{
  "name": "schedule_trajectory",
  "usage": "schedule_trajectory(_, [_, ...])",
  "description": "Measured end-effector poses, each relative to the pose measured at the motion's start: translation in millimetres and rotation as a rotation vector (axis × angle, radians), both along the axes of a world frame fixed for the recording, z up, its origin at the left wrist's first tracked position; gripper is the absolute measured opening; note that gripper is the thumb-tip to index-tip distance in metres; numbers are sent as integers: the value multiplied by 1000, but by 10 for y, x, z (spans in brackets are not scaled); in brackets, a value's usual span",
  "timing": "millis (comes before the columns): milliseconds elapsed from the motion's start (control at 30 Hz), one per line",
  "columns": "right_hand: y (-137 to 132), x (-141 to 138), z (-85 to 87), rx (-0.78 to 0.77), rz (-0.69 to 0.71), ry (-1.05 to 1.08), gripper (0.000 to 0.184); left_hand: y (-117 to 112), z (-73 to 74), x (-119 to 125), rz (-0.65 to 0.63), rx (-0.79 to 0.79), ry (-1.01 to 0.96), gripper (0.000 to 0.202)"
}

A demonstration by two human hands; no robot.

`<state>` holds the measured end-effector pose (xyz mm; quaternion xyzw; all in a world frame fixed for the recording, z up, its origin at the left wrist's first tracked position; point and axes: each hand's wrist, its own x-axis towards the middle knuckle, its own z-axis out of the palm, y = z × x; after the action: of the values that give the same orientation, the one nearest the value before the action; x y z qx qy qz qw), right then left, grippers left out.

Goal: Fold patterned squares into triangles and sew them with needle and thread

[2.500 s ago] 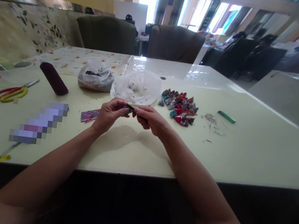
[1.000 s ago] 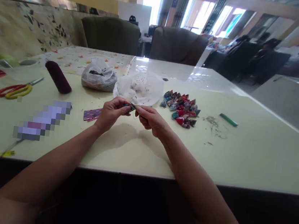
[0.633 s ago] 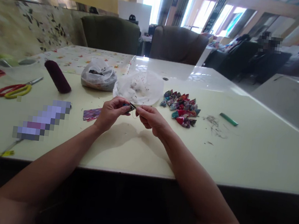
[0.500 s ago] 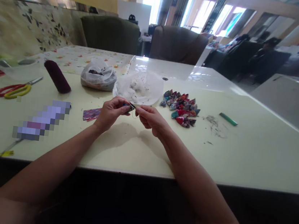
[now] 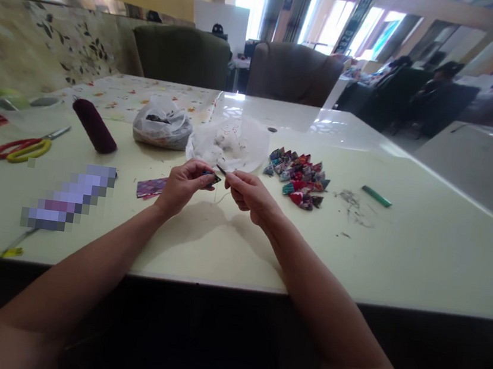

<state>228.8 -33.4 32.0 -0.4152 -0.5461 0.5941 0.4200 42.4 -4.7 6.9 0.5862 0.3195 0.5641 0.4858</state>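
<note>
My left hand (image 5: 186, 184) pinches a small dark patterned fabric piece (image 5: 216, 179), mostly covered by the fingers. Between the closed fingers of my right hand (image 5: 248, 193) is a thin dark pointed tool (image 5: 220, 170); its exact kind is too small to tell. Its tip points left, just above the fabric. A pale thread (image 5: 216, 194) hangs between the hands. Purple checked fabric strips (image 5: 151, 188) lie beside my left wrist. Beyond the hands sits a white plastic bag (image 5: 251, 146) with white fluffy filling. Several small pointed patterned fabric pieces (image 5: 298, 173) are heaped to the right.
Left on the table are scissors (image 5: 30, 149), a maroon cylinder (image 5: 95, 126), a blurred-out lilac object (image 5: 69, 196) with a cable, and a bag of dark contents (image 5: 162, 132). Rightward lie thread scraps (image 5: 354, 207) and a green stick (image 5: 376, 196). Chairs (image 5: 293, 73) stand behind.
The right fingers have drawn slightly away from the fabric, and the dark pointed tool now shows between the hands. The thread hangs lower and looser. My left hand has hardly moved.
</note>
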Motion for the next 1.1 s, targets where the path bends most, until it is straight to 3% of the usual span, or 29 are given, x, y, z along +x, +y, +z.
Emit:
schedule_trajectory(133, [69, 70, -7, 125, -102, -144, 32, 15, -2, -9, 27, -47, 11, 31])
schedule_trajectory(233, [194, 209, -25, 286, -348, -586, 36, 27, -9, -15, 48, -91, 23, 35])
schedule_trajectory(300, [278, 315, -47, 272, -432, -917, 37, 32, -19, -17, 43, -104, 27, 36])
schedule_trajectory(400, [359, 436, -96, 137, -392, -1215, 34, 34, -40, -16, 20, -107, 19, 35])
schedule_trajectory(533, [384, 490, -164, 101, -352, -1337, 31, 29, -69, -8, -24, -110, 3, 34])
schedule_trajectory(633, [374, 463, -184, 291, -423, -1249, 28, 19, -78, 8, -60, -128, 13, 34])
schedule_trajectory(767, [311, 331, -171, 665, -389, -759, 19, 3, -74, 33, -72, -139, 21, 34])
schedule_trajectory(867, [229, 198, -149, 817, -297, -467, 15, -3, -76, 41, -71, -143, 28, 34])
schedule_trajectory(967, [171, 104, -139, 916, -217, -407, 17, -1, -93, 42, -76, -137, 31, 35])
schedule_trajectory(1100, [158, 61, -155, 933, -138, -448, 21, 0, -111, 46, -87, -128, 39, 36])
